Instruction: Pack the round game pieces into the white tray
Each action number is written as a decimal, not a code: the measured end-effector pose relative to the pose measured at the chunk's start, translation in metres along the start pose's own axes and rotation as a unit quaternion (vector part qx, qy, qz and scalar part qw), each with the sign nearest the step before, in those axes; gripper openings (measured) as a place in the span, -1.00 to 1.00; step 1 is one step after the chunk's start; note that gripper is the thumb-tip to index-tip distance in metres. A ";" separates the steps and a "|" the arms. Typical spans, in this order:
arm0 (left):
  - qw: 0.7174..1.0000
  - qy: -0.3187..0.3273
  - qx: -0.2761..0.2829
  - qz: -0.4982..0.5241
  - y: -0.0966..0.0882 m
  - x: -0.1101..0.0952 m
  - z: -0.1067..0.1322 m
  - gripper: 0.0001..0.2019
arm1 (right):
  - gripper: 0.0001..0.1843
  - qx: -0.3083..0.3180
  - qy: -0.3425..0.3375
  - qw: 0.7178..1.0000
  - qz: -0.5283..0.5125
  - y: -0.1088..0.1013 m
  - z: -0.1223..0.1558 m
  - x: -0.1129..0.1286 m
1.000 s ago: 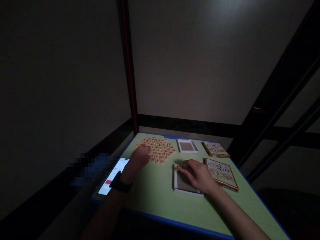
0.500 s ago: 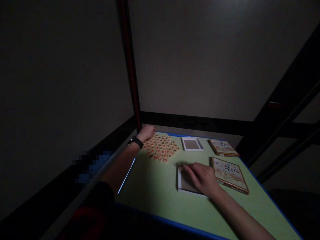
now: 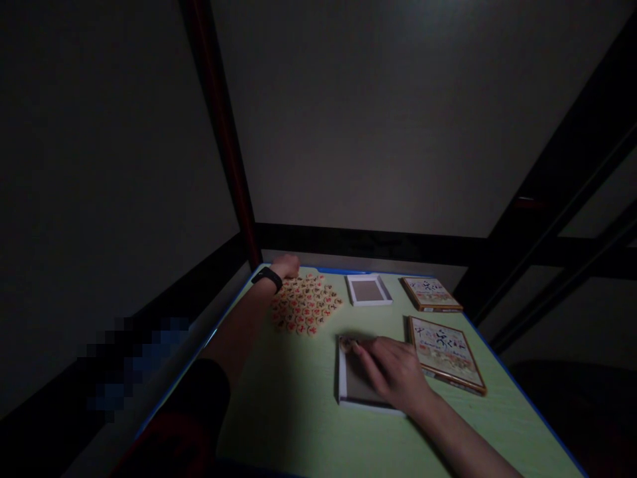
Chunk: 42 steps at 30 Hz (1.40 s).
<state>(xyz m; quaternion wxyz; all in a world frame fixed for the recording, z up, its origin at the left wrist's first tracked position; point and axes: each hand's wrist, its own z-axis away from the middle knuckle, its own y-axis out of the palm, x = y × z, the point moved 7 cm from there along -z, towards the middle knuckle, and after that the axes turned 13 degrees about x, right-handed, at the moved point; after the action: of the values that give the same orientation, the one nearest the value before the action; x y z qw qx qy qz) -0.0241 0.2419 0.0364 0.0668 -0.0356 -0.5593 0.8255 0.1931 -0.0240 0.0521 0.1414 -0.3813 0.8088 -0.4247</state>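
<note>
Round Chinese chess pieces (image 3: pixel 306 305) with red and dark characters lie in a flat cluster on the left of the green table (image 3: pixel 293 392). My left hand (image 3: pixel 287 265), wearing a black watch, is at the cluster's far left edge; its fingers are curled and what they hold, if anything, is hidden. Over the nearer shallow white box tray (image 3: pixel 342 378) is my right hand (image 3: pixel 391 368). Its thumb and fingers pinch a chess piece (image 3: pixel 347 345) at the tray's far left corner. The hand covers much of the tray's right side.
A second white tray (image 3: pixel 352 292) stands near the back edge. To the right lie two printed box lids, one farther back (image 3: pixel 432 294) and a closer lid (image 3: pixel 448 352). Walls with dark beams (image 3: pixel 348 242) border the table at the back and left.
The view has shifted, so the table and the things on it appear further left and slightly lower. Both hands keep nearly the same places, the right still pinching the piece at the tray corner.
</note>
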 end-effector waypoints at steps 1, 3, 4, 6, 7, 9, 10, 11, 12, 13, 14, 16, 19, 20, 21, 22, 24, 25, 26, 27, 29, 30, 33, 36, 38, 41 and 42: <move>1.000 0.004 -0.003 -0.003 -0.001 0.001 0.000 -0.70 | -0.68 -0.001 0.000 1.000 0.001 0.000 0.000 0.000; 1.000 0.017 -0.004 -0.010 -0.006 0.002 0.003 -0.70 | -0.68 -0.002 -0.001 1.000 0.002 0.000 0.000 0.000; 1.000 0.025 -0.001 -0.014 -0.008 0.003 0.004 -0.70 | -0.69 -0.002 -0.001 1.000 0.002 0.000 0.000 0.000; 0.999 0.044 0.010 -0.022 -0.011 0.004 0.009 -0.72 | -0.70 -0.001 -0.004 1.000 0.001 0.000 0.000 0.001; 0.998 0.053 0.015 -0.027 -0.011 0.004 0.011 -0.73 | -0.70 0.001 -0.005 1.000 -0.001 0.000 0.000 0.001; 0.997 0.064 0.023 -0.035 -0.009 0.003 0.016 -0.73 | -0.70 0.006 -0.005 1.000 -0.004 0.001 -0.001 0.000; 0.997 0.067 0.026 -0.038 -0.008 0.002 0.018 -0.72 | -0.69 0.007 -0.005 1.000 -0.005 0.001 -0.001 0.000; 0.996 0.069 0.029 -0.040 -0.006 0.001 0.019 -0.72 | -0.69 0.007 -0.004 1.000 -0.005 0.001 -0.001 0.000; 0.996 0.069 0.031 -0.042 -0.004 0.000 0.020 -0.71 | -0.68 0.006 -0.005 1.000 -0.004 0.001 0.000 0.000; 0.996 0.067 0.032 -0.042 -0.002 -0.001 0.020 -0.70 | -0.68 0.005 -0.005 1.000 -0.004 0.002 0.000 0.000; 0.996 0.065 0.032 -0.042 0.000 -0.001 0.020 -0.69 | -0.67 0.005 -0.005 1.000 -0.003 0.002 0.000 -0.001; 0.997 0.061 0.031 -0.042 0.002 -0.002 0.017 -0.67 | -0.66 0.006 -0.004 1.000 -0.001 0.003 0.000 -0.001; 0.997 0.057 0.029 -0.043 0.005 -0.004 0.013 -0.63 | -0.65 0.007 -0.003 1.000 0.005 0.003 0.000 -0.001; 0.997 0.055 0.028 -0.044 0.006 -0.004 0.012 -0.61 | -0.65 0.005 -0.004 1.000 0.006 0.002 0.000 0.000; 0.997 0.053 0.026 -0.045 0.006 -0.005 0.012 -0.61 | -0.65 0.003 -0.005 1.000 0.006 0.001 -0.001 0.000; 0.997 0.052 0.024 -0.047 0.006 -0.006 0.012 -0.62 | -0.65 0.001 -0.006 1.000 0.007 0.001 -0.001 0.000; 0.997 0.050 0.019 -0.048 0.004 -0.008 0.016 -0.65 | -0.65 -0.002 -0.004 1.000 0.007 0.000 -0.001 0.001; 0.998 0.050 0.014 -0.048 0.001 -0.009 0.018 -0.66 | -0.65 -0.003 -0.002 1.000 0.006 0.000 -0.001 0.001; 0.998 0.051 0.006 -0.047 -0.002 -0.010 0.022 -0.68 | -0.66 -0.003 0.002 1.000 0.002 0.000 -0.001 0.000; 0.998 0.053 -0.003 -0.046 -0.006 -0.012 0.027 -0.69 | -0.67 -0.004 0.008 1.000 -0.004 0.000 0.000 -0.001; 0.997 0.062 -0.024 -0.043 -0.015 -0.019 0.038 -0.70 | -0.69 -0.011 0.031 0.999 -0.023 -0.001 0.000 -0.006; 0.996 0.072 -0.034 -0.038 -0.019 -0.025 0.046 -0.70 | -0.71 -0.014 0.047 0.998 -0.036 -0.001 0.001 -0.010; 0.986 0.150 -0.076 0.012 -0.029 -0.059 0.079 -0.73 | -0.79 -0.017 0.099 0.992 -0.075 0.000 0.001 -0.022; 0.964 0.232 -0.116 0.052 -0.024 -0.102 0.123 -0.77 | -0.78 -0.010 0.129 0.985 -0.111 0.005 0.001 -0.031; 0.943 0.291 -0.136 0.082 -0.012 -0.128 0.152 -0.79 | -0.66 -0.011 0.129 0.984 -0.126 0.008 0.002 -0.034; 0.922 0.325 -0.150 0.148 0.012 -0.147 0.179 -0.81 | -0.59 -0.019 0.098 0.987 -0.125 0.013 0.003 -0.032; 0.919 0.319 -0.157 0.171 0.020 -0.148 0.183 -0.82 | -0.60 -0.019 0.082 0.989 -0.124 0.015 0.003 -0.030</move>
<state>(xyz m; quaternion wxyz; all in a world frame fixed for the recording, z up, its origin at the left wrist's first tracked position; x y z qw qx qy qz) 0.0964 0.0446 0.0832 0.0933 -0.4018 -0.6161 0.6711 0.2076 0.0016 0.0359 0.0132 -0.4452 0.7718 -0.4538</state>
